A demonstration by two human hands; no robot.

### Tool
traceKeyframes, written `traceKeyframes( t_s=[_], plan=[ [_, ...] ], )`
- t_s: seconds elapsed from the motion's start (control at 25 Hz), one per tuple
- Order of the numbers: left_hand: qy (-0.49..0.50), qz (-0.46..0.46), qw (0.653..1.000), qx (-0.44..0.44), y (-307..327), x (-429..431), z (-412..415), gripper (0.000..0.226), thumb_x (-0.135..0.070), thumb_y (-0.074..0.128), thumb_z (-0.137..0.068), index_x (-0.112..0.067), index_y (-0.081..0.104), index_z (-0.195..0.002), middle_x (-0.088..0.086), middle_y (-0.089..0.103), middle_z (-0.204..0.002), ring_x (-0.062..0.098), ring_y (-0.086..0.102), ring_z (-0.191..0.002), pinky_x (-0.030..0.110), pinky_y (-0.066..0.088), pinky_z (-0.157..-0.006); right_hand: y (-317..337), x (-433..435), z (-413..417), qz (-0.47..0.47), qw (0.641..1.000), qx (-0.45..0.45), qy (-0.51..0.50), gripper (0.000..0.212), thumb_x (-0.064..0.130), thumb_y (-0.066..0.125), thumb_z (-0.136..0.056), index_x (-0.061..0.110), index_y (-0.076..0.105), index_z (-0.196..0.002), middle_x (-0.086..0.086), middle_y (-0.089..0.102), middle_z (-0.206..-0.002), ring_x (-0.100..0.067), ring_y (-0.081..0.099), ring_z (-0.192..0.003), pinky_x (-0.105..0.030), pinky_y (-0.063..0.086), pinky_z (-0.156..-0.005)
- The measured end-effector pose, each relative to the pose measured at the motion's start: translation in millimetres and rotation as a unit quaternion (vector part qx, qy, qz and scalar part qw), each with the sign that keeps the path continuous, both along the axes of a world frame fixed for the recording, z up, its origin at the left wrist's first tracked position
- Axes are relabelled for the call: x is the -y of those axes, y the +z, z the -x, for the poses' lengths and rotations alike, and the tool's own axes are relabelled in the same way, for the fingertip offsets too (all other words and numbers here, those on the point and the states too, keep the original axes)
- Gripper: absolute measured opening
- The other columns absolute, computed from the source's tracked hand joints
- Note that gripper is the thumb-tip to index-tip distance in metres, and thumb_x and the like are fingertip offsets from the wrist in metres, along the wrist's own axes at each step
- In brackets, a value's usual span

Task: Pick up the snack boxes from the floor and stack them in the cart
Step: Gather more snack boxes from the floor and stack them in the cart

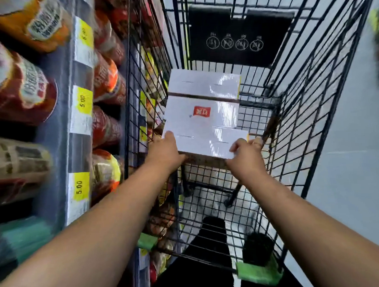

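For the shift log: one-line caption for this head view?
Left hand and right hand hold white snack boxes inside the black wire cart, beside a stocked shelf.

We see the black wire cart (pixel 309 106) holding white shrink-wrapped snack boxes (pixel 201 123), laid in a row against its left wall.

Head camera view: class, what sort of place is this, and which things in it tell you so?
Most likely a supermarket aisle: a wire shopping cart, yellow price tags on a shelf edge, and rows of packaged snacks.
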State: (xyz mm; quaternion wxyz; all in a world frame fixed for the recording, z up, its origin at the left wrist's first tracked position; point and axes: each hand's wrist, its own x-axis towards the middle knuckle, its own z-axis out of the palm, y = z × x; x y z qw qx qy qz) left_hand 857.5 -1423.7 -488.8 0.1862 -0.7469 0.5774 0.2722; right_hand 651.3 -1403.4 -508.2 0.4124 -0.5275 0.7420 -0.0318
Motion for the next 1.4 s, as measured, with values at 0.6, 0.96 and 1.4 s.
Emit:
traceKeyframes(
  t_s=[0.6, 0.96, 1.4],
  plan=[
    [0.063, 0.087, 0.994, -0.019, -65.0, -8.8, -4.6, 0.043, -0.02, 0.064, -0.088, -0.015, 0.04, -0.124, 0.018, 0.022, -0.143, 0.036, 0.027, -0.129, 0.041, 0.037, -0.101, -63.2, 8.8, -23.2, 0.015, 1.0, 0.005, -0.002, 0.022, 0.0, 0.064, -0.078, 0.015, 0.057, -0.093, -0.009, 0.029, -0.13, -0.015, 0.049, -0.063, -0.02, 0.035, -0.061],
    [-0.023, 0.092, 0.993, -0.068, -10.8, 16.9, 13.9, 0.077, -0.034, 0.073, -0.082, -0.022, 0.029, -0.145, 0.011, 0.016, -0.154, 0.034, 0.021, -0.14, 0.045, 0.032, -0.11, -11.5, 19.8, -4.3, 0.024, 0.999, 0.019, 0.017, 0.061, 0.017, 0.077, -0.075, 0.019, 0.05, -0.129, -0.011, 0.02, -0.15, -0.033, 0.055, -0.112, -0.035, 0.048, -0.095],
    [-0.188, 0.228, 0.928, -0.227, 121.4, -3.0, 122.5, 0.092, -0.041, 0.073, -0.08, -0.025, 0.018, -0.151, 0.003, 0.033, -0.149, 0.028, 0.032, -0.135, 0.04, 0.03, -0.109, 157.7, -15.9, 71.9, 0.187, 0.979, 0.026, -0.072, 0.082, 0.025, 0.079, -0.074, 0.031, 0.035, -0.143, -0.001, 0.03, -0.143, -0.018, 0.046, -0.125, -0.031, 0.042, -0.102]
  ],
)
